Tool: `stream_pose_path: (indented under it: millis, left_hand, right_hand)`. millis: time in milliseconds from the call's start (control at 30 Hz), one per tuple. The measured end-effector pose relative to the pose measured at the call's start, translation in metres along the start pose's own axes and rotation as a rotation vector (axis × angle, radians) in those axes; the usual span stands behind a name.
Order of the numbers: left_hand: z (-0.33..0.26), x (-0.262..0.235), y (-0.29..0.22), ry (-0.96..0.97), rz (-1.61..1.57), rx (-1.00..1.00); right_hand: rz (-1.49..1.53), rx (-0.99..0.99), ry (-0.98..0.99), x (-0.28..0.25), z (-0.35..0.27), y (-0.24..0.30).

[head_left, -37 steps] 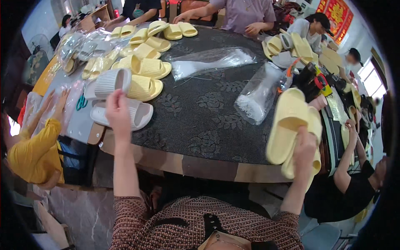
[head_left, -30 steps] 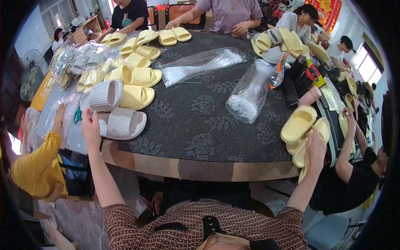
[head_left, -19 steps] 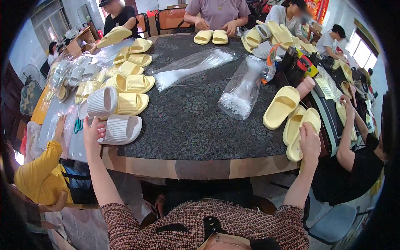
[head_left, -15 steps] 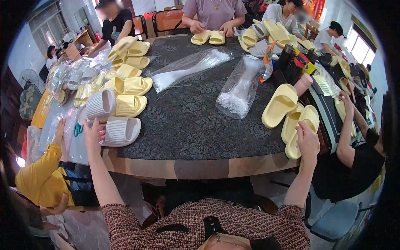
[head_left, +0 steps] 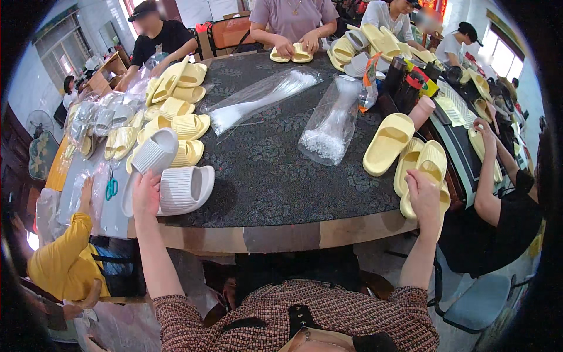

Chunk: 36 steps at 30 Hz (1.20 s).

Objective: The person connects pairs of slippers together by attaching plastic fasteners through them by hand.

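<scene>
At the far left, between eight and nine o'clock, a co-worker's yellow sleeve point(head_left: 64, 240) reaches toward clear plastic on a grey surface. Above it, between nine and ten, lie slippers in plastic bags point(head_left: 123, 114), and a pair of green scissors point(head_left: 111, 188) rests at nine. The left hand point(head_left: 146, 195), also at nine o'clock, has its fingers curled around the near ends of some grey slippers point(head_left: 186, 190), gripping them at the left edge of the bench point(head_left: 281, 237); one overlaps the end of a row of yellow slippers point(head_left: 175, 107) that runs up toward ten o'clock. At eleven stands a person in a black top point(head_left: 167, 41). Just short of twelve, a clear bag of thin white strands point(head_left: 270, 101) lies slantwise on the dark, flower-patterned cover point(head_left: 264, 176); beyond it, at twelve, a person in a lilac top point(head_left: 293, 20) touches a small yellow pair. At one o'clock lies a second clear bag point(head_left: 332, 120), with a slipper pile point(head_left: 378, 41) farther back. Between one and two stands a black flask point(head_left: 395, 76), and a pink cup point(head_left: 422, 111) leans at two. Several pale yellow slippers point(head_left: 388, 141) lie around three o'clock, where the right hand point(head_left: 423, 196) rests against them with bent fingers; whether it grips one I cannot tell. At four o'clock is a blue-grey chair point(head_left: 476, 304).
</scene>
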<state>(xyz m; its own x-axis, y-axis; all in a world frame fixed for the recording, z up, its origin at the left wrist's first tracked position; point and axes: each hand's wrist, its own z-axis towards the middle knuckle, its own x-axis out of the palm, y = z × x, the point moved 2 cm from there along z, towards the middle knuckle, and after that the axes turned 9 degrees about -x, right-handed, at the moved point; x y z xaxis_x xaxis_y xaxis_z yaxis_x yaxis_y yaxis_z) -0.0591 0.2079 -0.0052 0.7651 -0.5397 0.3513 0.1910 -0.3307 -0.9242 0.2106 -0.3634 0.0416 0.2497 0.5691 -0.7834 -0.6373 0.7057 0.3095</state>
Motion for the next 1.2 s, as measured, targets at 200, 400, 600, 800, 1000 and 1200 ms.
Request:
stream_pose_path:
  millis: [200,400,600,800,1000,1200]
  left_hand:
    - [-0.06,0.081,0.023,0.13,-0.24,-0.007]
    - [-0.124,0.178,0.053,0.256,-0.314,-0.03]
    - [-0.166,0.209,0.068,0.315,-0.406,-0.019]
    - [-0.185,0.205,0.069,0.424,-0.274,-0.134]
    - [-0.187,0.192,0.07,0.482,-0.114,-0.209]
    - [-0.183,0.198,0.076,0.492,-0.152,-0.165]
  right_hand:
    - [0.439,-0.061,0.115,0.016,-0.001,0.056]
    - [0.828,-0.416,0.525,0.052,-0.007,0.125]
    - [0.892,-0.188,0.581,0.082,-0.014,0.142]
    - [1.311,0.092,0.384,0.11,-0.015,0.11]
    - [1.185,0.029,0.267,0.099,0.012,0.093]
    - [1.094,-0.046,0.449,0.101,0.041,0.091]
